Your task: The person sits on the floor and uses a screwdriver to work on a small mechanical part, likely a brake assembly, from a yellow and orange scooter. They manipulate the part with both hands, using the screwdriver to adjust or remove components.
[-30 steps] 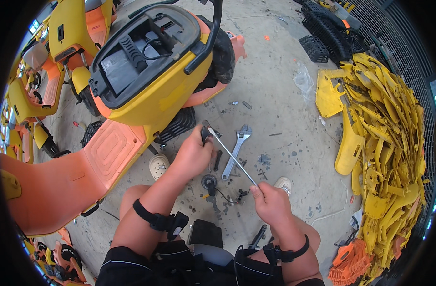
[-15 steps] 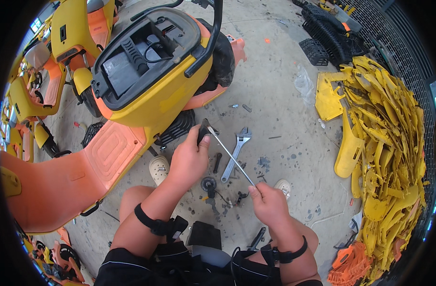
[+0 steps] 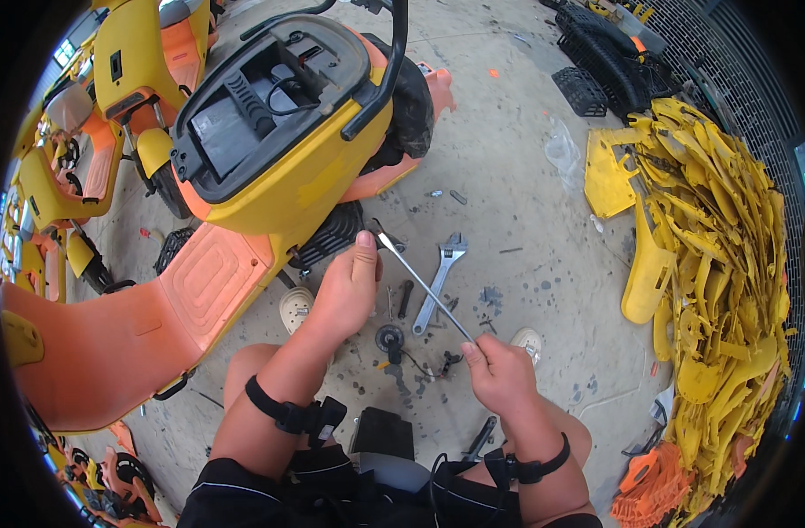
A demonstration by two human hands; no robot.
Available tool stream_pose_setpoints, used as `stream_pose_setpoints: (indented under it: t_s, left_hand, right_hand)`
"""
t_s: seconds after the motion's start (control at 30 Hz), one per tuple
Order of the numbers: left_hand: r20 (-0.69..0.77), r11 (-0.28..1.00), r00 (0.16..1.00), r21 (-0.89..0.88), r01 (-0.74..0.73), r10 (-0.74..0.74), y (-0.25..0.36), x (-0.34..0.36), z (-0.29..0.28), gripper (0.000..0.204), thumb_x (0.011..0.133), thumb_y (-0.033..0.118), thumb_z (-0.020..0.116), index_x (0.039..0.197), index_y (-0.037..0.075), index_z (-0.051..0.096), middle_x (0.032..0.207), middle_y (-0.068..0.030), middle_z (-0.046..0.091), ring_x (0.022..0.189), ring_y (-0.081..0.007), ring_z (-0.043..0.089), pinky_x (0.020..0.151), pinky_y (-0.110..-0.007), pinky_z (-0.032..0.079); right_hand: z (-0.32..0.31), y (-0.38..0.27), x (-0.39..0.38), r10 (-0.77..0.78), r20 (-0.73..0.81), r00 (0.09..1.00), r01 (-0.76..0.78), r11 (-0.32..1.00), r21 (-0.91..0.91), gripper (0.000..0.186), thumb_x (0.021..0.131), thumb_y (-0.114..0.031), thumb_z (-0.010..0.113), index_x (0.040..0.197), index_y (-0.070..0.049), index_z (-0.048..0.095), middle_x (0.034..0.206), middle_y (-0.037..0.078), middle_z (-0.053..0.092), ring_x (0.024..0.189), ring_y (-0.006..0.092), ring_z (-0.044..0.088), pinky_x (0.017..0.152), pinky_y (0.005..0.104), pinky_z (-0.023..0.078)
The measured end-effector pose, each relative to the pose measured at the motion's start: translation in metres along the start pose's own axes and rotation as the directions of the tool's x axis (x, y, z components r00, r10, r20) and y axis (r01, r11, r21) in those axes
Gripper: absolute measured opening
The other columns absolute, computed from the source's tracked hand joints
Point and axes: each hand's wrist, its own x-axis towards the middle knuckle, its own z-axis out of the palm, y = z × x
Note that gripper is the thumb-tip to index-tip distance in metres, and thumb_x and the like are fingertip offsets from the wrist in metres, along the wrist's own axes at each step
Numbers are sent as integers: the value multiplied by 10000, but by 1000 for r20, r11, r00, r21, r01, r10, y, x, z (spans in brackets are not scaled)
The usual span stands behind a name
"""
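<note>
My left hand (image 3: 348, 286) is closed around a small dark object (image 3: 375, 227), mostly hidden by the thumb and fingers. My right hand (image 3: 499, 374) grips the near end of a long thin metal rod (image 3: 429, 289), like a screwdriver, whose flat tip rests at the dark object. Below them on the concrete lie an adjustable wrench (image 3: 438, 286), a short black tool (image 3: 405, 299) and a round black part with a cable (image 3: 390, 341).
A yellow and orange scooter (image 3: 292, 194) with an open black compartment stands at the left, more scooters (image 3: 112, 62) behind it. Stacks of yellow panels (image 3: 710, 264) and orange panels (image 3: 649, 484) line the right, with black plastic baskets (image 3: 596, 62) farther back.
My left thumb has moved up over the dark object, which now shows less. My right hand and the rod have barely moved.
</note>
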Motion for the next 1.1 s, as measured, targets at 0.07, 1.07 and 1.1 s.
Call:
stream_pose_setpoints:
  t_s: [0.07,1.07,1.1]
  left_hand:
    - [26,997,1000,-80,-6,8,-4,1,4,710,1126,600,257,779,37,515,683,-55,506,650,-175,483,648,-338,435]
    - [362,788,834,-315,529,-416,-54,-4,17,654,1084,698,254,826,135,465,580,16,342,460,-119,271,433,-299,226]
    - [367,788,827,-300,538,-425,-54,-3,16,654,1083,701,257,827,137,465,580,17,343,461,-118,272,433,-298,225]
  right_hand:
    - [2,1,-1,-10,-3,1000,10,1000,-3,324,1013,-294,673,830,-31,627,635,187,600,577,406,587,545,446,454]
    - [95,92,-17,89,147,985,-128,953,274,358,1042,-305,646,844,-6,649,649,135,615,588,256,612,588,413,482]
    - [105,96,-17,78,142,987,-119,945,304,363,1045,-310,642,846,-6,653,655,129,617,594,240,600,595,405,482]
